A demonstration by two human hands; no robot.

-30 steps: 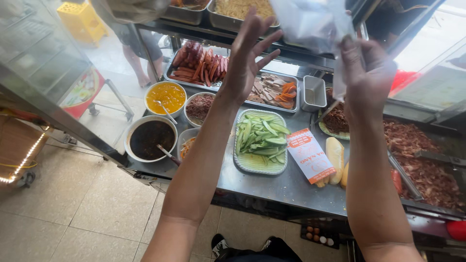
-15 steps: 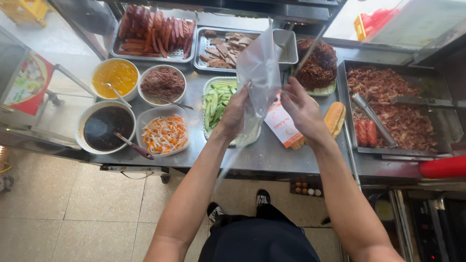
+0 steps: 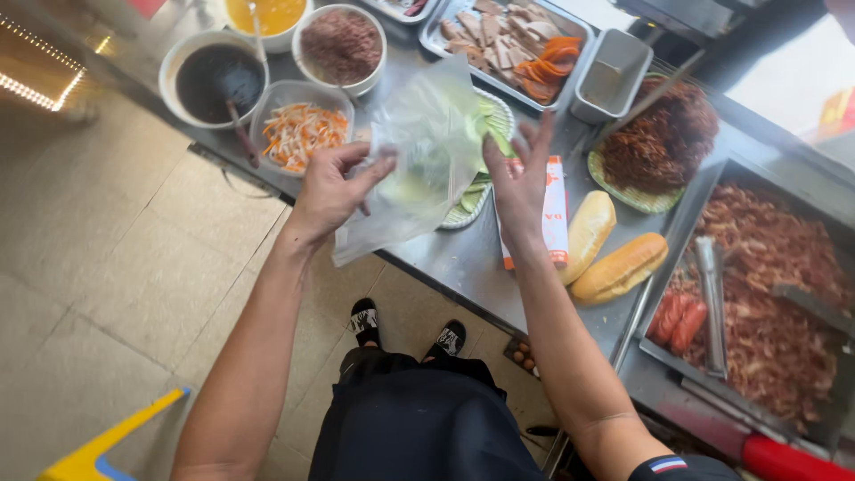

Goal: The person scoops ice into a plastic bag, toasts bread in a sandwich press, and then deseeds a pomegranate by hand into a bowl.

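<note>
A thin clear plastic bag (image 3: 419, 165) hangs between my two hands above the front of a steel counter (image 3: 463, 258). My left hand (image 3: 334, 187) pinches the bag's left edge with thumb and fingers. The palm and spread fingers of my right hand (image 3: 521, 183) press against the bag's right side. Behind the bag lies a plate of sliced cucumber (image 3: 481, 191), partly hidden. Just right of my right hand lie a white and orange paper sleeve (image 3: 554, 214) and two bread rolls (image 3: 606, 249).
Bowls of dark sauce (image 3: 214, 80), shredded carrot (image 3: 298, 129), brown paste (image 3: 340, 44) and yellow sauce (image 3: 267, 13) stand at the left. Trays of sliced meat (image 3: 508, 44), shredded meat (image 3: 775, 303) with tongs (image 3: 711, 298) and sausages (image 3: 677, 321) lie at the right. A yellow stool corner (image 3: 98, 445) is below.
The view has swung closer and tilted. My hands have dropped from overhead to counter height with the bag, and they now work it between them, left fingers pinching its edge.
</note>
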